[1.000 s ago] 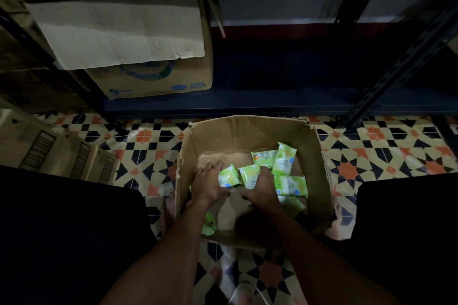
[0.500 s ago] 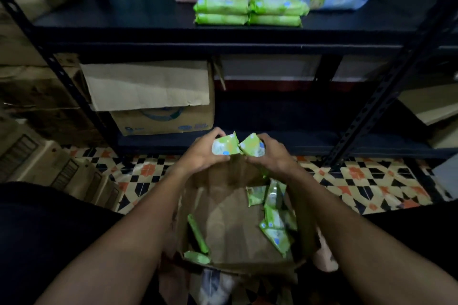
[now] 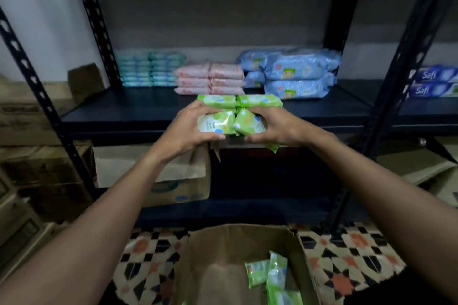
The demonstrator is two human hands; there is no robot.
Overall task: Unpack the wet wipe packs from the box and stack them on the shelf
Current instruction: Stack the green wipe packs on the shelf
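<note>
My left hand (image 3: 184, 129) grips one green wet wipe pack (image 3: 215, 123), and my right hand (image 3: 277, 129) grips another green pack (image 3: 247, 122). Both packs are held side by side at the front edge of the dark shelf (image 3: 124, 109), just in front of green packs stacked on the shelf (image 3: 239, 101). Below, the open cardboard box (image 3: 223, 242) on the tiled floor holds several more green packs (image 3: 270, 275).
Teal packs (image 3: 151, 69), pink packs (image 3: 209, 78) and blue packs (image 3: 295, 72) are stacked at the back of the shelf. A black shelf upright (image 3: 401, 77) stands at right. A second cardboard box (image 3: 173, 176) sits on the lower shelf. More cartons (image 3: 29, 156) are stacked at left.
Both hands lifted the two green packs out of the box and up to the shelf's front edge. My view tilted up from the box to the shelf.
</note>
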